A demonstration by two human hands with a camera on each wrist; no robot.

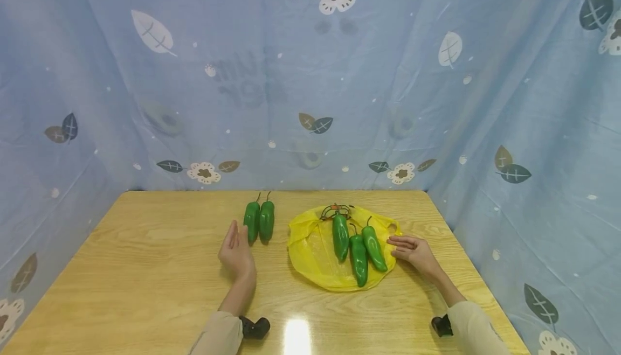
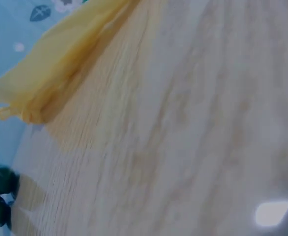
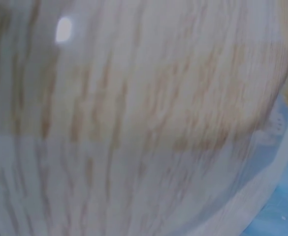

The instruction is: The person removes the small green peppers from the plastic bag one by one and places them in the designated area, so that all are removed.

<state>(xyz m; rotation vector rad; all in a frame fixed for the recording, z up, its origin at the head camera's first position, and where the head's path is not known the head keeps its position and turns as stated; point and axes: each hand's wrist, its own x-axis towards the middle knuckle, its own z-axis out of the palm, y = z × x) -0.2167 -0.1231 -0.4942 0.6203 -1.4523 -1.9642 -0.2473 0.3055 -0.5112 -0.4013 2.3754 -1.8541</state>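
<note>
A yellow plastic bag (image 1: 310,263) lies flattened on the table, its edge also showing in the left wrist view. Three green peppers are on it: one upper pepper (image 1: 340,239), a lower pepper (image 1: 359,260) and a right-hand pepper (image 1: 373,247). Two more, a left pepper (image 1: 252,217) and its neighbour (image 1: 267,220), stand side by side left of the bag. My left hand (image 1: 237,252) is raised just before this pair, fingers pointing up, holding nothing visible. My right hand (image 1: 414,252) reaches over the bag's right edge with extended fingers; whether they touch it is unclear.
The wooden table (image 1: 160,269) ends against a blue patterned curtain (image 1: 252,85), which also closes off both sides. Black curved lines with an orange patch (image 1: 336,208) show at the bag's far edge. Each wrist wears a small black device (image 1: 255,328).
</note>
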